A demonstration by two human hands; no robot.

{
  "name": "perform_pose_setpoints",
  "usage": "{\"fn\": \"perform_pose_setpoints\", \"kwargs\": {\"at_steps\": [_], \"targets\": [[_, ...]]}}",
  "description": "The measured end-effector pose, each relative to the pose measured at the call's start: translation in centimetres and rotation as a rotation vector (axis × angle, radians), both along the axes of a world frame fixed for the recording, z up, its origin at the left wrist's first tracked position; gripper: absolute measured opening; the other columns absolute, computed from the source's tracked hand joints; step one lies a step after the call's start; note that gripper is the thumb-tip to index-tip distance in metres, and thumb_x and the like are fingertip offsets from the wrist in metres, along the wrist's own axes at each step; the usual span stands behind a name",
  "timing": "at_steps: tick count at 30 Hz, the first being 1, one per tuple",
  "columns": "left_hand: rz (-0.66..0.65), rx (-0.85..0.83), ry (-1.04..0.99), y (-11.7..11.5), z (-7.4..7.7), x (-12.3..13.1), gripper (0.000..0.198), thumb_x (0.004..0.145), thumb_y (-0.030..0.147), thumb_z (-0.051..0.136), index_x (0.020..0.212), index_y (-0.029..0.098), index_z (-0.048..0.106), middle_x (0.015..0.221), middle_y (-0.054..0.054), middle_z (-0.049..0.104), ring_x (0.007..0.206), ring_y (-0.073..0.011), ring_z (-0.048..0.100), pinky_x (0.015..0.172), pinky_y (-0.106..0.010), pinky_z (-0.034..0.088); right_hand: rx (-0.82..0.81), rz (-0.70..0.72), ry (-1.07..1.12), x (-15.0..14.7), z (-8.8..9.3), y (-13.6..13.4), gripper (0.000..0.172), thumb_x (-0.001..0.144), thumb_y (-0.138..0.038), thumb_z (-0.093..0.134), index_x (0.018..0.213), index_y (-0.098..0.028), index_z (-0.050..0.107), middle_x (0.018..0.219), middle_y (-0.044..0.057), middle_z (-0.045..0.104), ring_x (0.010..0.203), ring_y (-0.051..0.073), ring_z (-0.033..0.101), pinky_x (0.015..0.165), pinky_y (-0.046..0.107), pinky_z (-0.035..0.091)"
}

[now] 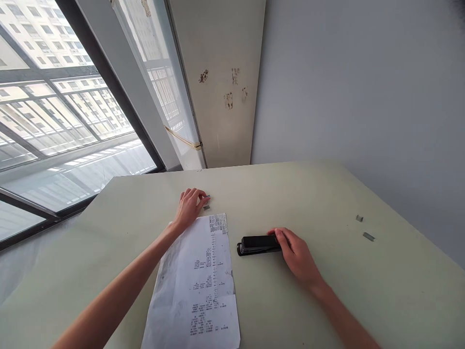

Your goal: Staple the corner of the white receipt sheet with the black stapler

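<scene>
My left hand (pixel 189 206) reaches past the top of the printed paper (pixel 189 286). Its thumb and forefinger pinch a small grey strip of staples (pixel 208 196). Just below the fingertips a second staple strip (pixel 207 208) lies on the table. A black stapler (pixel 258 243) rests on its base to the right of the paper, its front end pointing left. My right hand (pixel 295 252) grips the stapler's rear end, thumb on top. That rear end is hidden by the fingers.
Two more small grey strips (pixel 368 236) lie on the pale table (pixel 308 194) at the right. Behind the table stand a grey wall (pixel 345 87) and a beige panel (pixel 221 48) with worn patches. A glass window (pixel 65 111) is at the left.
</scene>
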State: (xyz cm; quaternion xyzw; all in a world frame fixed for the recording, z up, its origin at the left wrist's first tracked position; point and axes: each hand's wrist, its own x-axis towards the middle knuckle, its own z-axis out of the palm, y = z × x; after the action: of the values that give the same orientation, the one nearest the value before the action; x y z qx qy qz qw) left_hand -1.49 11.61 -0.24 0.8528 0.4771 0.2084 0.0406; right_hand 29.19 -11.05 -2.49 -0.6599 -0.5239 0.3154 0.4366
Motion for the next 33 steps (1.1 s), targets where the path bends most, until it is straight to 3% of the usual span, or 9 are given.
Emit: {"fn": "perform_pose_setpoints", "kwargs": {"at_steps": [9, 15, 20, 27, 30, 33], "targets": [[0.178, -0.039, -0.013, 0.3, -0.5, -2.4, 0.034, 0.103, 0.052, 0.051, 0.1, 0.023, 0.068, 0.114, -0.01, 0.068, 0.112, -0.0304, 0.061, 0.105, -0.048, 0.044, -0.008, -0.002, 0.0, 0.0, 0.1, -0.1, 0.052, 0.107, -0.062, 0.038, 0.111, -0.025, 0.074, 0.117, 0.008, 0.077, 0.101, 0.026, 0.071, 0.09, 0.037, 0.054], [0.189, -0.172, 0.002, 0.8, -0.3, -4.0, 0.044, 0.104, 0.058, 0.044, 0.102, 0.021, 0.069, 0.11, -0.01, 0.071, 0.088, -0.0257, 0.069, 0.082, -0.04, 0.054, 0.015, -0.003, -0.016, 0.1, -0.1, -0.1, 0.052, 0.107, -0.062, 0.038, 0.11, -0.025, 0.075, 0.117, 0.009, 0.077, 0.101, 0.026, 0.072, 0.09, 0.036, 0.055], [0.103, -0.219, 0.034, 0.7, 0.2, -2.3, 0.056, 0.108, 0.06, 0.029, 0.119, 0.023, 0.069, 0.121, -0.011, 0.069, 0.099, -0.0248, 0.071, 0.089, -0.038, 0.055, 0.009, -0.007, -0.018, 0.1, -0.1, -0.2, 0.053, 0.107, -0.063, 0.038, 0.11, -0.025, 0.075, 0.116, 0.009, 0.078, 0.101, 0.027, 0.071, 0.09, 0.037, 0.055], [0.026, -0.199, 0.191, 0.0, 0.9, 0.2, 0.07, 0.088, 0.084, 0.055, 0.13, 0.029, 0.064, 0.122, -0.009, 0.061, 0.088, -0.0261, 0.071, 0.08, -0.04, 0.055, 0.0, -0.006, -0.016, 0.0, 0.1, -0.3, 0.053, 0.107, -0.062, 0.038, 0.11, -0.025, 0.075, 0.115, 0.008, 0.077, 0.097, 0.025, 0.07, 0.089, 0.037, 0.053], [0.047, -0.161, 0.235, 0.1, 0.7, 0.1, 0.072, 0.09, 0.083, 0.052, 0.134, 0.026, 0.06, 0.126, -0.013, 0.058, 0.083, -0.0264, 0.07, 0.075, -0.04, 0.053, 0.004, -0.006, -0.009, 0.0, 0.3, -0.3, 0.053, 0.107, -0.063, 0.039, 0.108, -0.025, 0.075, 0.114, 0.008, 0.078, 0.096, 0.026, 0.071, 0.086, 0.036, 0.055], [0.037, -0.133, 0.272, 0.3, 0.4, 0.1, 0.07, 0.095, 0.082, 0.045, 0.133, 0.023, 0.057, 0.125, -0.014, 0.06, 0.091, -0.0304, 0.071, 0.077, -0.04, 0.052, 0.005, -0.006, -0.009, 0.1, 0.2, -0.3, 0.054, 0.106, -0.064, 0.039, 0.107, -0.025, 0.075, 0.113, 0.008, 0.078, 0.097, 0.026, 0.071, 0.086, 0.036, 0.055]]}}
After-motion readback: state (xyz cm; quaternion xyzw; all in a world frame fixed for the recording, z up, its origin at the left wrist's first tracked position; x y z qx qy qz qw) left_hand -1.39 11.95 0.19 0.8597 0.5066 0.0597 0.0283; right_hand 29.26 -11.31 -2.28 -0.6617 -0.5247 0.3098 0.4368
